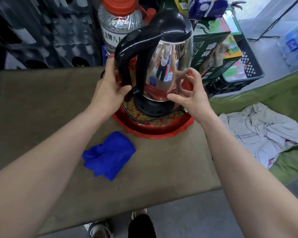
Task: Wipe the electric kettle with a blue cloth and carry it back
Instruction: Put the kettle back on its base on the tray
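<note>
Electric kettle was observed on its black base, w/ base set in a red tray on the table. Handle was gripped by the left hand; right hand was held spread at the kettle's lower body, contact apparently light. Blue cloth lay crumpled on the table near the tray, apart from both hands.

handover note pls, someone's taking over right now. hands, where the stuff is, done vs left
Left hand: closed on the kettle's black handle.
Right hand: open, fingertips at the kettle's lower steel wall, gripping nothing.
Kettle: upright on its black base, on the red tray at the far edge of the table.
Blue cloth: crumpled on the table, near side of the tray, in neither hand.
Done: can't tell whether wiping has happened.
Left: check the kettle is wiped, then carry it back.
</note>
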The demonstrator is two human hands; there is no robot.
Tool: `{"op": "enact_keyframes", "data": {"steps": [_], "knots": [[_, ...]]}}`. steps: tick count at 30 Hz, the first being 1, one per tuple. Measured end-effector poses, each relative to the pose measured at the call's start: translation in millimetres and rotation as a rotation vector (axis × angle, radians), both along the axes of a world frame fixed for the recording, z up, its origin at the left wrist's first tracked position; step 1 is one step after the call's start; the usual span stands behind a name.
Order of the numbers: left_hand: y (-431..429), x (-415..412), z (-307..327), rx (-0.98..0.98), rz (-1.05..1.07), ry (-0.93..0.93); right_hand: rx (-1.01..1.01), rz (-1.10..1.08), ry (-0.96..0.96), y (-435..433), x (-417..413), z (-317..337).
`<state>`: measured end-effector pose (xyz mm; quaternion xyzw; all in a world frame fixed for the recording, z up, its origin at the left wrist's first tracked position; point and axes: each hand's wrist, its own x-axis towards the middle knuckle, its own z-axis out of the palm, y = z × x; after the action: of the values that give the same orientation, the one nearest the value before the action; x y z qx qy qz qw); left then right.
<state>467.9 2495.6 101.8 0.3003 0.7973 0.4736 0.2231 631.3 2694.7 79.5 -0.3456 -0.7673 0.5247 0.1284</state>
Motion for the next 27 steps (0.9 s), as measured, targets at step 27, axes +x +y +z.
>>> {"op": "enact_keyframes", "data": {"steps": [27], "knots": [[14.6, -22.6, 54.0, -0.029, -0.039, 0.495, -0.133, 0.060, 0.180, -5.0, 13.3, 52.9]]}}
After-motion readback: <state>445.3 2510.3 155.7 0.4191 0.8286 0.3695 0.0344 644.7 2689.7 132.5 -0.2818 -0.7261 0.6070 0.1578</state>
